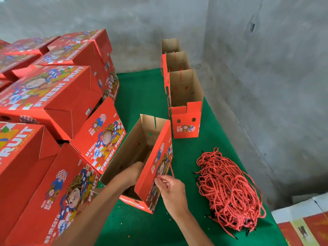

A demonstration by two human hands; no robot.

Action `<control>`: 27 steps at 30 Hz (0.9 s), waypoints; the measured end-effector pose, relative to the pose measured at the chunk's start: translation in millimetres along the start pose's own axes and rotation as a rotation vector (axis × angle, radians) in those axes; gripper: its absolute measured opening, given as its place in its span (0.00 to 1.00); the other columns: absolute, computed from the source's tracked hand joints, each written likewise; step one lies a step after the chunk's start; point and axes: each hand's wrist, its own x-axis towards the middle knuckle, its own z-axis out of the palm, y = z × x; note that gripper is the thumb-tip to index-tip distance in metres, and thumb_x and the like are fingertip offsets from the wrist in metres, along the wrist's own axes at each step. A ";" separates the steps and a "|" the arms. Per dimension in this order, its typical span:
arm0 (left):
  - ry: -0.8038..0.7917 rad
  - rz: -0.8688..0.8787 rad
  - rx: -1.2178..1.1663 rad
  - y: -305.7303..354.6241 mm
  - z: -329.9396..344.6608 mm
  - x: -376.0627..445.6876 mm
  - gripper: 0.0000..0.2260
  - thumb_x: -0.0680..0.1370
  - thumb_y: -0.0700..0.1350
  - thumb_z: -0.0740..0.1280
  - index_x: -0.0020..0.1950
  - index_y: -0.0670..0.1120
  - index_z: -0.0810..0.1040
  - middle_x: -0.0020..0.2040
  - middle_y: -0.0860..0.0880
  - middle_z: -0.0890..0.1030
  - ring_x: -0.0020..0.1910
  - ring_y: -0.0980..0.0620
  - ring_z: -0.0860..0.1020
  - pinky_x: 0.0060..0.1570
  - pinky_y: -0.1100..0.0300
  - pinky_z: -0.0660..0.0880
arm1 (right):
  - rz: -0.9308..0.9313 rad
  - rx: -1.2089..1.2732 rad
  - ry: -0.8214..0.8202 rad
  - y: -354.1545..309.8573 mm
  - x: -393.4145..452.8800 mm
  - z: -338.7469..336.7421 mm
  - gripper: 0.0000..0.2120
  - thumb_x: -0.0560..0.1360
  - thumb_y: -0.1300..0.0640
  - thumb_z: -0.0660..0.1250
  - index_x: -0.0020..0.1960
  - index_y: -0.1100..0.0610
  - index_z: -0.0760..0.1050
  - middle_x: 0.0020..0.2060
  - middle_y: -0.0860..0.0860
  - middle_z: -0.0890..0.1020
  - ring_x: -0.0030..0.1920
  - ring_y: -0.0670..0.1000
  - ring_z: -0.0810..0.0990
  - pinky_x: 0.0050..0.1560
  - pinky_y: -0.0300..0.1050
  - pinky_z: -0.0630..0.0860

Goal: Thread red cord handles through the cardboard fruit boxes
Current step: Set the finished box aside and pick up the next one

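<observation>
Red twisted cord (170, 162) is pinched in the closed grip of the right hand (171, 188) against the printed outer wall of an open red cardboard fruit box (156, 167) tilted on the green felt desk (142, 96). The left hand (132, 172) reaches inside the box, its fingers hidden, so its grip cannot be told. Three threaded open boxes (184, 96) stand in a row behind. One heap of loose red cords (229, 190) lies just right. Stacked printed red cartons (53, 96), too many to count surely, crowd the left. Grey concrete walls (248, 50) enclose the corner.
</observation>
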 end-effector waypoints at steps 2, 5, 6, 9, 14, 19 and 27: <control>0.063 -0.016 0.052 -3.1 -0.9 -4.3 0.12 0.82 0.45 0.67 0.59 0.38 0.80 0.49 0.43 0.84 0.48 0.46 0.83 0.54 0.51 0.81 | 0.037 -0.031 -0.025 1.1 0.0 -2.3 0.07 0.82 0.52 0.68 0.55 0.53 0.85 0.48 0.42 0.88 0.49 0.40 0.86 0.50 0.36 0.81; 0.057 0.080 0.004 -6.4 -4.7 -11.9 0.12 0.82 0.49 0.67 0.55 0.40 0.83 0.48 0.44 0.87 0.50 0.43 0.85 0.58 0.42 0.80 | 0.098 -0.161 -0.043 3.1 -0.8 -3.3 0.07 0.84 0.47 0.64 0.53 0.48 0.77 0.47 0.40 0.84 0.48 0.31 0.82 0.41 0.26 0.76; -0.001 0.092 -0.085 -6.1 -6.2 -16.2 0.15 0.83 0.54 0.65 0.58 0.44 0.83 0.49 0.46 0.87 0.51 0.44 0.86 0.59 0.42 0.80 | 0.115 -0.169 -0.046 3.7 -0.6 -2.5 0.08 0.85 0.47 0.60 0.54 0.50 0.74 0.48 0.40 0.83 0.48 0.30 0.81 0.41 0.26 0.76; -0.172 0.050 -0.262 0.6 -11.0 -29.3 0.29 0.74 0.77 0.55 0.62 0.61 0.80 0.54 0.52 0.86 0.55 0.49 0.85 0.52 0.50 0.81 | 0.126 -0.138 -0.041 3.8 0.0 0.4 0.13 0.88 0.50 0.51 0.55 0.56 0.70 0.51 0.45 0.82 0.48 0.34 0.81 0.44 0.30 0.77; -0.306 0.080 0.089 19.0 -13.2 -42.3 0.19 0.80 0.60 0.64 0.67 0.53 0.76 0.59 0.47 0.84 0.57 0.45 0.83 0.49 0.49 0.84 | 0.064 -0.077 0.020 -2.9 0.1 -5.8 0.18 0.85 0.42 0.51 0.55 0.56 0.69 0.49 0.48 0.85 0.49 0.42 0.85 0.52 0.41 0.81; -0.322 0.047 0.109 73.6 -8.1 -46.8 0.17 0.79 0.39 0.56 0.63 0.34 0.77 0.54 0.33 0.84 0.49 0.32 0.85 0.48 0.43 0.84 | -0.136 -0.065 0.025 -14.6 -10.3 -34.9 0.24 0.80 0.28 0.52 0.64 0.42 0.72 0.54 0.42 0.85 0.55 0.42 0.83 0.53 0.34 0.76; -0.356 0.174 0.132 169.8 48.1 -51.5 0.19 0.76 0.36 0.53 0.57 0.23 0.71 0.47 0.24 0.81 0.38 0.31 0.84 0.38 0.43 0.84 | -0.285 -0.226 0.136 -7.9 -35.5 -90.5 0.50 0.69 0.35 0.79 0.82 0.44 0.56 0.76 0.42 0.70 0.73 0.47 0.73 0.70 0.53 0.74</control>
